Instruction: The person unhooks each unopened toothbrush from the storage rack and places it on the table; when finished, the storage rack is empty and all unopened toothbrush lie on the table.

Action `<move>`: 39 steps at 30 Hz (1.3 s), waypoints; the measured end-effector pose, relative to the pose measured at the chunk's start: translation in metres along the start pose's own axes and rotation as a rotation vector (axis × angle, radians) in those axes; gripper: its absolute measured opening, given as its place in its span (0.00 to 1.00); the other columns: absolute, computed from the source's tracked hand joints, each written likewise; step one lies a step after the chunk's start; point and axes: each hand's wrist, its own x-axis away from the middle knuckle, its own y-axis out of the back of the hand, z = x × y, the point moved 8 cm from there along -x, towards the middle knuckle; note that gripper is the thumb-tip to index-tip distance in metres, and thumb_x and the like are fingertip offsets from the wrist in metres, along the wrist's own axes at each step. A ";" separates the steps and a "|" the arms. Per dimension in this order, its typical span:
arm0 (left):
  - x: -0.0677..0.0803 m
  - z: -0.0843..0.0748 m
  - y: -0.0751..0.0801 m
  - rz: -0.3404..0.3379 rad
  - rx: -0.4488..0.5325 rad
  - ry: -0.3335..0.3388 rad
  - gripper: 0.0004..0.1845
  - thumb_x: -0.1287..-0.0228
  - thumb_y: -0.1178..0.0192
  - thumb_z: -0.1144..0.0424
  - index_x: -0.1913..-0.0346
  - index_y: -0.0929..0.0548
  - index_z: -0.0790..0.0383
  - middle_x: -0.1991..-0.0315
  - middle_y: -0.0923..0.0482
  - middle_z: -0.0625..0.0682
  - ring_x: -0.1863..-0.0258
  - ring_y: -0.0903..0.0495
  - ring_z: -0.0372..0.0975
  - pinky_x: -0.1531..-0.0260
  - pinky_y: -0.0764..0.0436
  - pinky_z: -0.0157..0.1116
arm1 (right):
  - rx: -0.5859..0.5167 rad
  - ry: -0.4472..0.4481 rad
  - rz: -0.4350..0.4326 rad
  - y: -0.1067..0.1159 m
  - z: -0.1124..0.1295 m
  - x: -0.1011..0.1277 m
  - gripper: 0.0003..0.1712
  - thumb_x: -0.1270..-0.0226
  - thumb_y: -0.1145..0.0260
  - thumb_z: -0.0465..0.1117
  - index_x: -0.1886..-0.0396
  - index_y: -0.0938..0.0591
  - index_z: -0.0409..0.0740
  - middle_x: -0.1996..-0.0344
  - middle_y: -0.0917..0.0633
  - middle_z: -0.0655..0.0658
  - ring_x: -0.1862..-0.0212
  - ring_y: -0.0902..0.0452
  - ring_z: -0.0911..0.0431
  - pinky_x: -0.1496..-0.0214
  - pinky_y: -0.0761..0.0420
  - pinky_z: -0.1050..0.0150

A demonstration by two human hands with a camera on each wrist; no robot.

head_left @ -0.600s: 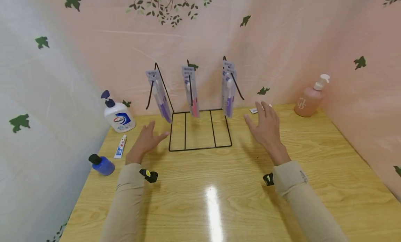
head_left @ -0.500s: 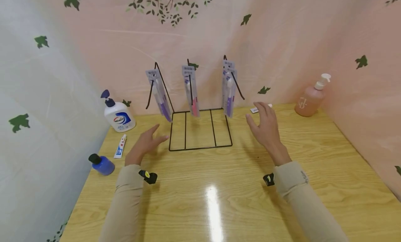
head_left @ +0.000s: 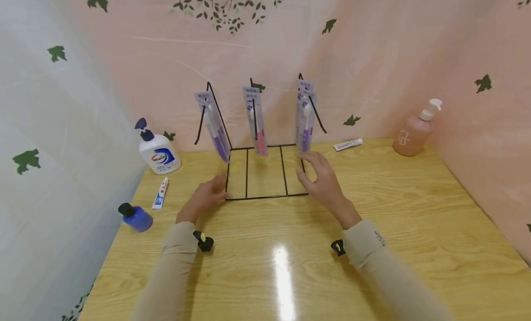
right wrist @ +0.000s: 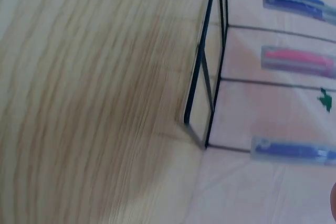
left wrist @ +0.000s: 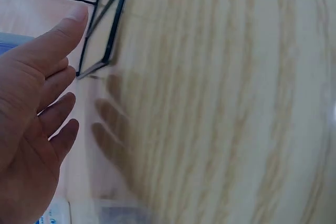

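A black wire rack stands on the wooden table with three packaged toothbrushes hanging from its hooks: a purple one on the left, a pink one in the middle and a purple one on the right. My left hand is at the rack's front left corner, fingers straight, holding nothing; the left wrist view shows its fingers beside the rack's wire base. My right hand hovers at the front right corner, fingers relaxed and empty. The right wrist view shows the rack's base and the toothbrush packs, not the hand.
A white pump bottle, a small toothpaste tube and a blue bottle lying on its side sit at the left. Another small tube and a pink pump bottle stand at the back right. Curtained walls enclose three sides.
Both hands have moved inward to the rack's front corners; the right hand came left and nearer from beside the small tube, which now shows fully.
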 end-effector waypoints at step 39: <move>-0.001 0.015 -0.010 0.022 0.078 0.053 0.37 0.38 0.37 0.48 0.28 0.36 0.50 0.26 0.46 0.58 0.27 0.46 0.52 0.29 0.45 0.52 | -0.266 -0.418 0.060 -0.181 0.035 -0.096 0.21 0.31 0.38 0.43 0.41 0.26 0.40 0.47 0.20 0.43 0.46 0.24 0.53 0.42 0.23 0.62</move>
